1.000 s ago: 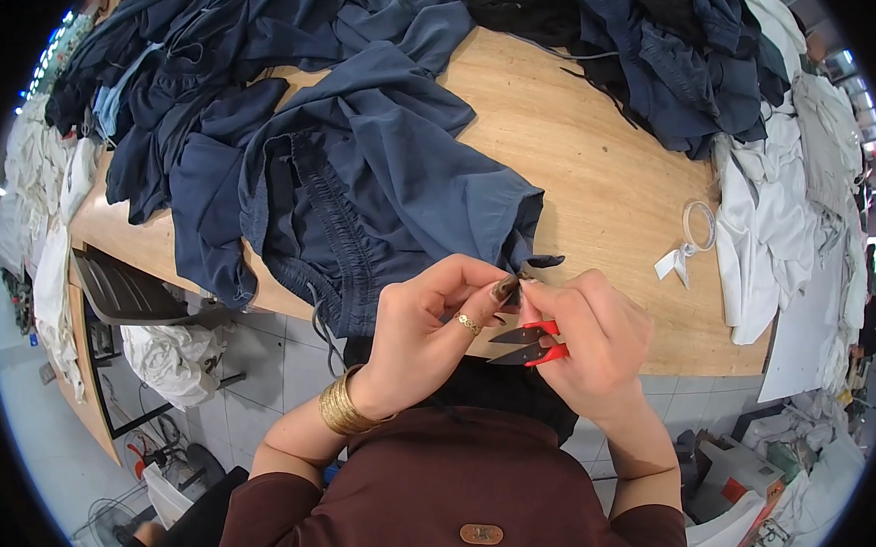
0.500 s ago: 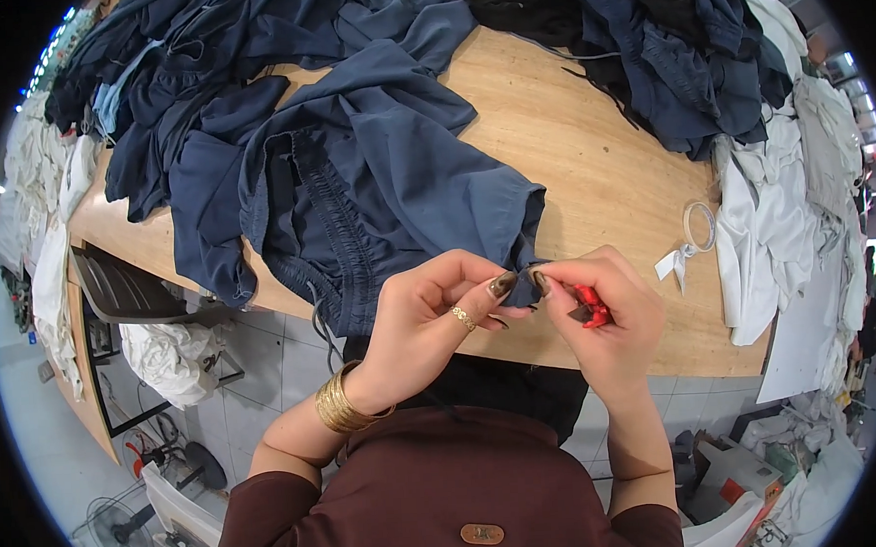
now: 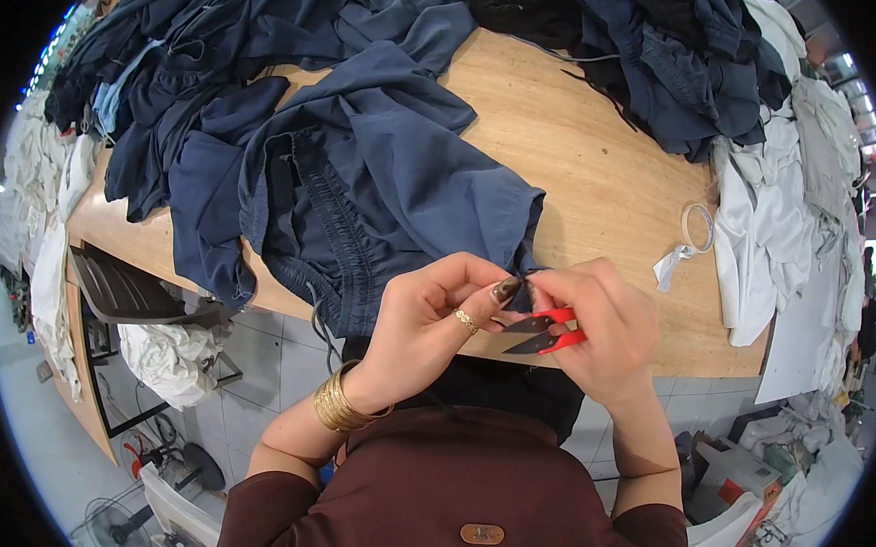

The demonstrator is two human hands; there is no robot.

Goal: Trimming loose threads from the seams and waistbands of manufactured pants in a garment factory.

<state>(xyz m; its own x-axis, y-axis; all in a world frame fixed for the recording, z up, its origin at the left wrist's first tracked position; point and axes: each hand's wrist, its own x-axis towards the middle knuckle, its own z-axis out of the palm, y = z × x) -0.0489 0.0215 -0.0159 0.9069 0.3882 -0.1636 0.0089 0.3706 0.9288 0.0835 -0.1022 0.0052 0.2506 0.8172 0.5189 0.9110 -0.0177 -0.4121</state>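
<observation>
Navy shorts (image 3: 415, 186) with a gathered elastic waistband and a hanging drawstring lie across the table's near edge. My left hand (image 3: 435, 318) pinches the hem at the end of one leg between thumb and fingers. Close against it on the right, my right hand (image 3: 607, 330) has its fingertips at the same bit of hem. That hand also holds red-handled thread snips (image 3: 561, 340); their dark blades are spread apart and point left, below the pinched cloth. The fingertips partly hide the hem.
On the wooden table (image 3: 591, 189), a heap of navy clothes (image 3: 186, 99) covers the back left and another dark pile (image 3: 673, 58) the back right. A clear tape ring (image 3: 697, 228) with a white strip lies at right, beside white garments (image 3: 750, 250). A brown chair (image 3: 131, 287) stands left.
The snips have swung out from inside my right palm, and their blades now point left toward my left hand. My left hand keeps its pinch on the hem, nearly still.
</observation>
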